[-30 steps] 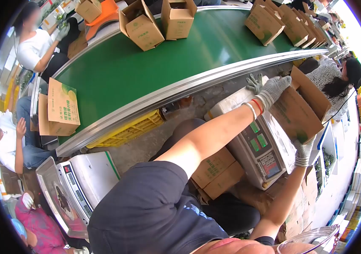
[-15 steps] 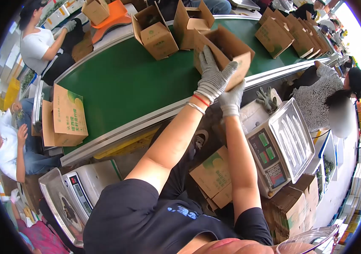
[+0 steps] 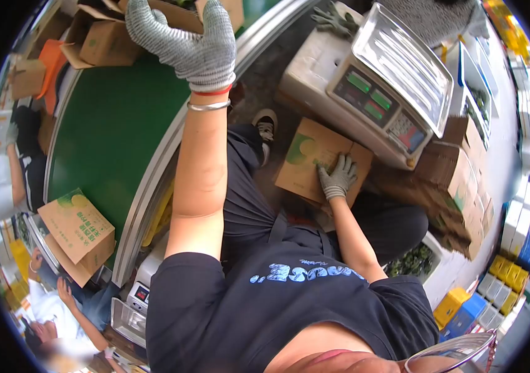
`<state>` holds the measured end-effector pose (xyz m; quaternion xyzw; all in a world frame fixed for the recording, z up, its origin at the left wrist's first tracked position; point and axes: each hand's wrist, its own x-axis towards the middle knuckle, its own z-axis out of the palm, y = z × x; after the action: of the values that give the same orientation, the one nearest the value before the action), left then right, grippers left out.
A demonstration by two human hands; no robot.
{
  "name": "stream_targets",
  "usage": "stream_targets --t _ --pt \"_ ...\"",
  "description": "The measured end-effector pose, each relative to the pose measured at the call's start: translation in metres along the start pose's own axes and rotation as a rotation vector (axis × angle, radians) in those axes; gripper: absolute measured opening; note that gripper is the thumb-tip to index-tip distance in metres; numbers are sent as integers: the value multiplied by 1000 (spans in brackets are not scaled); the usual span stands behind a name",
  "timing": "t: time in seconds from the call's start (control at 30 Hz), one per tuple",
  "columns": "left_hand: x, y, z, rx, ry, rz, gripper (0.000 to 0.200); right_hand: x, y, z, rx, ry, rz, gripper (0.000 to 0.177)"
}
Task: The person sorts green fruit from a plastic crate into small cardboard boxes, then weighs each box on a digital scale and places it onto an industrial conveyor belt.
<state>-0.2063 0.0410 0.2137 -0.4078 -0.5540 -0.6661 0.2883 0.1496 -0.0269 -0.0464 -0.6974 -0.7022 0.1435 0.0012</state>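
Note:
My left hand, in a grey striped glove, reaches out over the green conveyor belt. Its thumb and fingers are spread beside an open cardboard box, partly cut off by the top edge, with something green inside. Down between my legs, my right hand, gloved too, lies with fingers spread on a brown cardboard box bearing a printed round green fruit. The underside of this box is hidden.
A digital scale with a metal tray stands at the right, beside grey gloves. Flattened cartons are stacked below it. Another box rests at the belt's near-left end; people sit beyond.
My right hand has left the open box over the belt and come down onto the box between my legs. My left hand remains by the open box, fingers spread. The view has turned.

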Motion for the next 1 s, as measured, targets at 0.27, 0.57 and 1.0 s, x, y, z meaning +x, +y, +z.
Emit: stream_targets --t 0.27,0.57,1.0 --pt "-263 35 18 292 -962 -763 53 3 64 -33 323 -6 523 114" --pt "-362 41 -40 310 -1461 -1137 78 3 82 -34 314 -29 616 94" --pt "-283 79 -37 49 -1155 -1256 40 -13 111 -88 1084 187 226 42"
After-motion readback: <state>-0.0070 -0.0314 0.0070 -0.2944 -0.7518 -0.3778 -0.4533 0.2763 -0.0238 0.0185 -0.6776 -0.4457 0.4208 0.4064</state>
